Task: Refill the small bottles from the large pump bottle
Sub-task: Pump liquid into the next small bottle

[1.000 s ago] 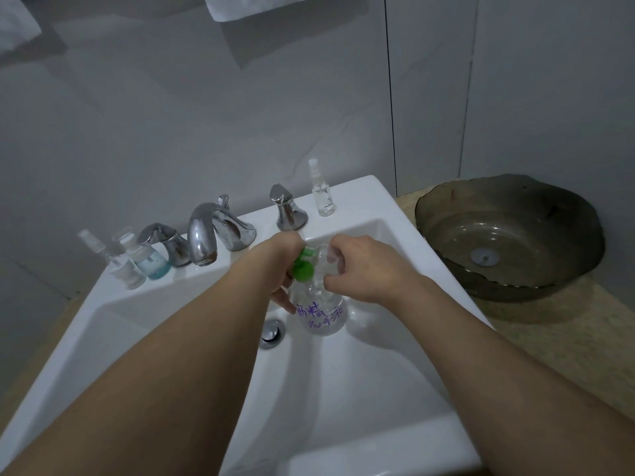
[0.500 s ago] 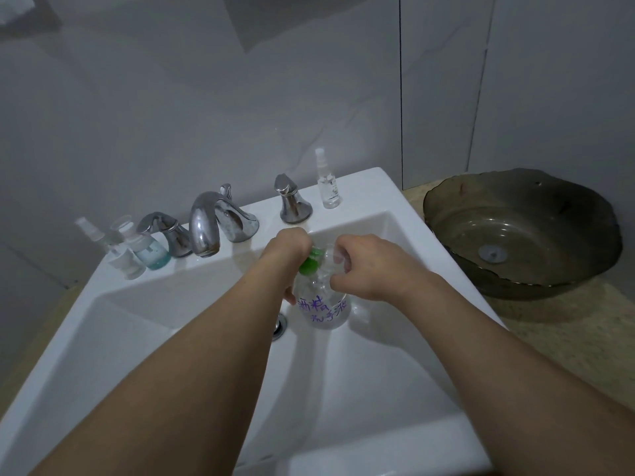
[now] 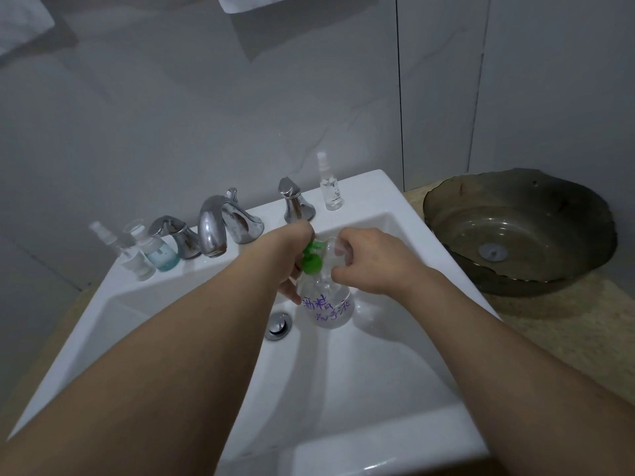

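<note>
**Both hands on pump bottle over sink**

Little changed since a second ago: same grip, pump bottle (image 3: 326,304) still upright in the sink (image 3: 360,389), just right of the drain (image 3: 278,325). Left hand (image 3: 292,259) curled round the green pump (image 3: 312,259). Right hand (image 3: 364,266) pinching a small clear bottle (image 3: 331,250) at the nozzle; contents unclear. Faucet (image 3: 214,228) behind. Three small bottles (image 3: 137,252) on the left ledge, one holding blue liquid; clear spray bottle (image 3: 329,183) at right. Dark bowl (image 3: 515,231) well apart on the counter.
</note>
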{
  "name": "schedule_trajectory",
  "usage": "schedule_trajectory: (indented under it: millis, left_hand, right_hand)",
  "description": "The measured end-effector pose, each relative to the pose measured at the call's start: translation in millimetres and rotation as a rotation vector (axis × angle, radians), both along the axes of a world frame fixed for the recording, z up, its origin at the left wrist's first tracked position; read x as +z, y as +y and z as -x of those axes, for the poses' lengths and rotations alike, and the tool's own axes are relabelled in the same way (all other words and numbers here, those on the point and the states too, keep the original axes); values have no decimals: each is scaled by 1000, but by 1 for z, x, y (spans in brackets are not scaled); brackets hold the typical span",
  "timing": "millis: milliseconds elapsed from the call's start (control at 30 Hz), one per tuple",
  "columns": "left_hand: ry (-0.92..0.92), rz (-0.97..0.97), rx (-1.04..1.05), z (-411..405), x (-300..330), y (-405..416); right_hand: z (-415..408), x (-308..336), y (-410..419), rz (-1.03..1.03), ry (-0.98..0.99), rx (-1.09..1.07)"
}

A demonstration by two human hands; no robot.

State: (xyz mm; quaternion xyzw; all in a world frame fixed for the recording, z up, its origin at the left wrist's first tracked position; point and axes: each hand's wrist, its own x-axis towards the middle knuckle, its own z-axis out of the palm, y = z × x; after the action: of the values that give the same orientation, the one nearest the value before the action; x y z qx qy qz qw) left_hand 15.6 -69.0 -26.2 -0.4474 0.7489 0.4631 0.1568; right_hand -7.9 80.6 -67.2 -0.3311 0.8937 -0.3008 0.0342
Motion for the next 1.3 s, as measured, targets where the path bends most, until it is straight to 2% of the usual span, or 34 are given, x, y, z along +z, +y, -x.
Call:
schedule_trajectory:
  millis: [300,467,667,867,1100,1200,1300]
  left_hand:
    - [62,166,69,2,-10,6]
    - [130,286,12,8,-20,2]
    - [173,326,-66,10,-26,-5]
    - [107,249,-14,7,-19,-1]
    - [-120,-100,-75,1,1,-13]
    - [-120,-138,-42,-1,0,-15]
    - [-133,-85,-36,-5,-2,-12]
  right_hand:
    - [0,-3,-1,-30,2,20]
    - [0,-5,-2,-68,-18,26]
    - [-1,-5,-4,-74,-12,23]
    - [-2,-3,-2,-60,-14,31]
    - [-1,1,-1,4,11,9]
    - [-1,0,-1,8,5,6]
    - [-2,1,-1,12,-7,6]
